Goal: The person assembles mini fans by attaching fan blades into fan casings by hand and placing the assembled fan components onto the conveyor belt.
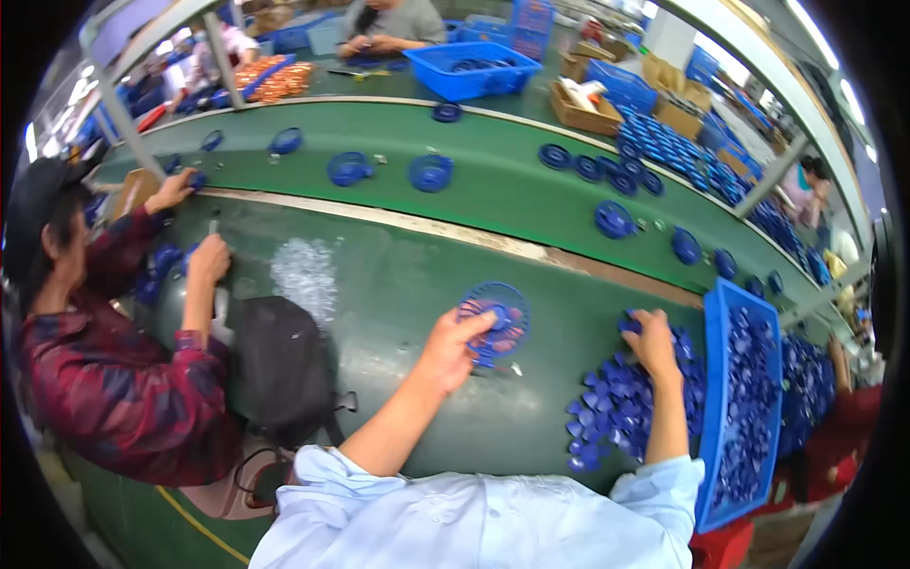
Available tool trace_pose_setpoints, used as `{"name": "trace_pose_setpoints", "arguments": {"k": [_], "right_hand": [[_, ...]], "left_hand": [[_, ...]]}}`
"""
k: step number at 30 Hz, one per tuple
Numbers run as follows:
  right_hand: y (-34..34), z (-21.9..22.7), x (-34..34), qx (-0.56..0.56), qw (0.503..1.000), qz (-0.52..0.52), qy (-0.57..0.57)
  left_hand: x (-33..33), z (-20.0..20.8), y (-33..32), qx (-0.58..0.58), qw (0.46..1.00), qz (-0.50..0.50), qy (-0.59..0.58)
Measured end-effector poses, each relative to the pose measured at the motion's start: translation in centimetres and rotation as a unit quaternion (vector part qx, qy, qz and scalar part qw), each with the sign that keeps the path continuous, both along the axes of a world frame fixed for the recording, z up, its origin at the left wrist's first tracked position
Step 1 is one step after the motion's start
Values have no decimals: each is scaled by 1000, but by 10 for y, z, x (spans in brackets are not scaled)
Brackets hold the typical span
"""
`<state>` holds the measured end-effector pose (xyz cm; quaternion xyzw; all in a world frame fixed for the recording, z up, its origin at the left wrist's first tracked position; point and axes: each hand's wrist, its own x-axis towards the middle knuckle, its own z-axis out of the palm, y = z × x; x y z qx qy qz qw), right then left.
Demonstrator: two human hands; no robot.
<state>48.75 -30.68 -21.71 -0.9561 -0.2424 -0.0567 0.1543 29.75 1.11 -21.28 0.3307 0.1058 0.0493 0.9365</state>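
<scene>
My left hand (449, 353) is closed round a blue round plastic fan grille (517, 313), held just above the green bench with the thumb across its middle. Through the open ribs my fingers show behind it. Over at the right, my right hand (654, 343) reaches over a heap of small blue plastic pieces (607, 408). Its fingers are curled, and a small blue plastic piece (628, 323) shows at the fingertips. Beside that heap stands a long blue tray (713, 427) filled with more of the same pieces.
Beyond the bench (398, 275), a green conveyor belt (531, 204) carries several round blue parts. A black backpack (281, 365) and a pile of small clear pieces (305, 275) lie left. A co-worker in a plaid shirt (123, 408) works there. A blue bin (474, 83) stands across the belt.
</scene>
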Motion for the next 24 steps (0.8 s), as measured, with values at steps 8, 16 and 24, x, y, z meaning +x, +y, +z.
{"name": "trace_pose_setpoints", "arguments": {"k": [8,16,24], "right_hand": [[-4,-14,-7,-42,995,-32,84],[98,59,-98,156,976,151,-11],[143,41,-119,96,967,232,-41]], "left_hand": [[5,-22,-16,-38,999,-23,9],[10,-21,-9,33,997,1,65],[6,-11,-32,96,993,-18,60]]}}
